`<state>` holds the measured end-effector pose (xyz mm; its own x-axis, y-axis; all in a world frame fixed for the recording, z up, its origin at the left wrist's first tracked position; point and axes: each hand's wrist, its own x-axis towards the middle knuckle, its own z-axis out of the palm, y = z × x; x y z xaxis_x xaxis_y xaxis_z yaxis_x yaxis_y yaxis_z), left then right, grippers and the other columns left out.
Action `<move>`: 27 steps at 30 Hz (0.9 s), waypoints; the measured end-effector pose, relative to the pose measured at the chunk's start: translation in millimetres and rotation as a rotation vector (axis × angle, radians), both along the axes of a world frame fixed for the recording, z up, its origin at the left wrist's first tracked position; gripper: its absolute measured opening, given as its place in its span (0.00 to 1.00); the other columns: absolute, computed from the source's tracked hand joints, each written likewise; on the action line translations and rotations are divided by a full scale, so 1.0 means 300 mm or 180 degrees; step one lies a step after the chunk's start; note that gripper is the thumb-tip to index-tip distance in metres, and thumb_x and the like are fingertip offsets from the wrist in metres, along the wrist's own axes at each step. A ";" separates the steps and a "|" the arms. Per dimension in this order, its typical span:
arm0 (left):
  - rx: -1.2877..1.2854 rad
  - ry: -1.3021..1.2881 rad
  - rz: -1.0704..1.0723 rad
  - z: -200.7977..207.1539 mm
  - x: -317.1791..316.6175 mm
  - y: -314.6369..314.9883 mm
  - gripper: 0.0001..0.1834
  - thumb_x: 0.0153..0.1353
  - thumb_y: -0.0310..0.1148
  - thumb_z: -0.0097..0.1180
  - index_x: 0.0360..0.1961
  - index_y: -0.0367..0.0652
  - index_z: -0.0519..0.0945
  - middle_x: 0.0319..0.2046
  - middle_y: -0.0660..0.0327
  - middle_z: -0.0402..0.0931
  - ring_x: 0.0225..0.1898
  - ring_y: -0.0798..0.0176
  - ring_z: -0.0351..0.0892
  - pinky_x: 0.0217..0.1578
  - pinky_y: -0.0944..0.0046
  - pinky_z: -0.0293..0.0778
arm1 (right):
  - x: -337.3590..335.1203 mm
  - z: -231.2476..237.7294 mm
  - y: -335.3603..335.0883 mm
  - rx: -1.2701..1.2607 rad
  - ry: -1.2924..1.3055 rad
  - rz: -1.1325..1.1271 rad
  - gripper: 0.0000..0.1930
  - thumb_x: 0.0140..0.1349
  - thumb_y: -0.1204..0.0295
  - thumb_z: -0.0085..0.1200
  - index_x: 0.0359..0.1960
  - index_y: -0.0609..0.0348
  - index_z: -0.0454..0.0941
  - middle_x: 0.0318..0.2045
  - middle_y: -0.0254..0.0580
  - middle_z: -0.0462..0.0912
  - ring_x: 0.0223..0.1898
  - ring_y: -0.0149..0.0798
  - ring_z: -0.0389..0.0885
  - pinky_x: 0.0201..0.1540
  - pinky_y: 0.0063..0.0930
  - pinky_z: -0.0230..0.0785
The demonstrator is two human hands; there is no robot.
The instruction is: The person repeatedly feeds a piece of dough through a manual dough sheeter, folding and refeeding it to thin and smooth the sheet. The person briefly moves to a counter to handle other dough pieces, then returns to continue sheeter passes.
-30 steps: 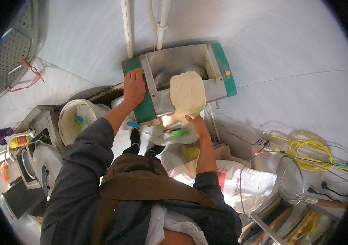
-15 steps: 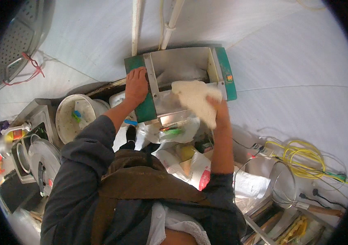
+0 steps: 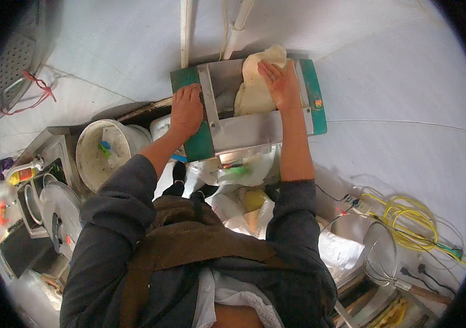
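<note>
Ahead of me stands a metal dough sheeter [image 3: 244, 131] with green end panels. On its left green panel [image 3: 197, 143] rests my left hand [image 3: 187, 109], palm down, fingers lying along the top. A pale, floppy sheet of dough [image 3: 252, 82] drapes into the hopper on the right side, its upper end flopped over the back edge. Against the dough lies my right hand [image 3: 279, 85], palm turned up and fingers stretched out, not gripping. The rollers and the dough's lower end are hidden behind the front metal plate.
To the left are a dirty white bucket [image 3: 93, 158], a sink [image 3: 60, 156] and a round metal lid [image 3: 60, 213]. At right lie a coiled yellow cable [image 3: 408, 218] and a wire strainer [image 3: 380, 251]. White bags [image 3: 233, 210] sit below the machine; pipes [image 3: 238, 27] run up the wall.
My right hand has moved up and away with the dough, from the machine's front plate into the hopper, and its palm now faces up. My left hand stays on the green panel.
</note>
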<state>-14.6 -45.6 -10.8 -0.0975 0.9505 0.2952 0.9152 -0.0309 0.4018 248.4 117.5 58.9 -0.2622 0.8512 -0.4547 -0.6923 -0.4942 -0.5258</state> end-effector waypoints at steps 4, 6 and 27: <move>-0.0183 -0.0018 0.0034 -0.003 0.015 0.013 0.20 0.62 0.23 0.56 0.56 0.41 0.77 0.60 0.54 0.76 0.62 0.45 0.73 0.65 0.44 0.68 | 0.156 -0.018 -0.294 0.1102 -0.1011 0.0271 0.27 0.81 0.53 0.49 0.65 0.67 0.77 0.60 0.59 0.84 0.62 0.55 0.83 0.64 0.53 0.77; -0.0280 -0.0102 -0.0021 -0.036 0.004 0.025 0.20 0.62 0.24 0.56 0.56 0.41 0.77 0.60 0.54 0.76 0.61 0.44 0.73 0.65 0.44 0.68 | 0.349 -0.148 -0.522 0.1309 -0.0151 0.0977 0.23 0.80 0.57 0.51 0.63 0.64 0.78 0.60 0.56 0.85 0.60 0.52 0.84 0.61 0.50 0.79; 0.0260 -0.0027 -0.0206 0.016 0.047 0.035 0.15 0.66 0.23 0.53 0.53 0.41 0.77 0.58 0.54 0.78 0.60 0.43 0.75 0.63 0.45 0.69 | 0.331 -1.167 -0.528 -0.0472 0.1177 -0.1604 0.34 0.76 0.41 0.46 0.72 0.52 0.72 0.69 0.44 0.76 0.69 0.56 0.73 0.71 0.62 0.67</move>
<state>-0.6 -35.1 -5.9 -0.0396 0.9277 0.3713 0.9068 -0.1227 0.4032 347.8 -41.0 -291.3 -0.0085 0.8460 -0.5331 -0.9812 -0.1100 -0.1589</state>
